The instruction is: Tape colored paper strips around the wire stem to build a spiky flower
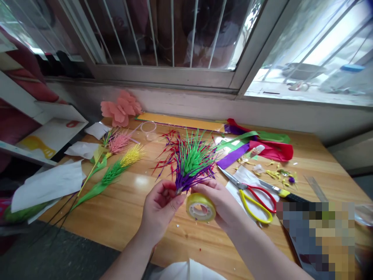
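Note:
My left hand (163,204) is closed around the base of an artificial wheat ear (192,159), green at the centre with purple strands around its bottom. In my right hand (217,200) is a roll of clear yellowish tape (201,207), held beside the same base. The right fingertips touch the purple strands or lie just behind them; I cannot tell which. Red and purple spiky pieces (166,149) lie on the table behind the ear.
Finished-looking wheat stems (112,174) and white paper (48,184) lie at the left. On the right are scissors (258,198), a utility knife (287,194), coloured strips (271,149) and yellow scraps (272,174). A pink paper flower (121,109) stands near the wall.

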Available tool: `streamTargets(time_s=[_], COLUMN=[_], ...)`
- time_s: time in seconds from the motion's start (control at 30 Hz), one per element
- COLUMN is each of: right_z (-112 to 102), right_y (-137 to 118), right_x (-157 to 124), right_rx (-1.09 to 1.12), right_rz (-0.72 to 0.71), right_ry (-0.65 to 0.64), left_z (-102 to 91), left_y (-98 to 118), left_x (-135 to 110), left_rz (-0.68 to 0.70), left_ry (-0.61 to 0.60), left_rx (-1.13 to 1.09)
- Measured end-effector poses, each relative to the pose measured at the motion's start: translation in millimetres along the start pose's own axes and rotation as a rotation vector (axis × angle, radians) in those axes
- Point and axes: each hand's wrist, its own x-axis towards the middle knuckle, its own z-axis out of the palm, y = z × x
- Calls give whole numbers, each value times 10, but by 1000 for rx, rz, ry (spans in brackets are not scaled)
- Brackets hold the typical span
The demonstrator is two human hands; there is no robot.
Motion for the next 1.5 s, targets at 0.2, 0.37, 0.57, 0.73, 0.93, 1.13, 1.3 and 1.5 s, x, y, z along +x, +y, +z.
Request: streamTargets(time_s=[0.2,0.37,0.57,0.73,0.93,1.13,1.3,1.5], right_z=[-36,-26,-66,-68,-56,-74,-94,-59], right_y=[-41,-46,-74,-123,-181,-173,-146,-174], right_x=[-11,-40,-26,-31,-57,-54,-52,-95], right_rx=[14,-3,-83,-186,-199,-183,-124,-73], right_rz=[40,-103,-216,-213,-179,-138,-147,-128], right_ry=[-5,100,100,28,-51,-94,-149,-121], left_z=[24,33,34,35,45,42,62,74], left_y=[8,34,62,55,36,57,94,107], left_x=[-14,4,12,32,21,6,-7,-17], left_rz=[0,49,129,158,211,140,112,89], left_ry=[-8,-18,-20,-57,-78,-88,-102,-64], left_rx=[55,110,141,178,135,143,155,139])
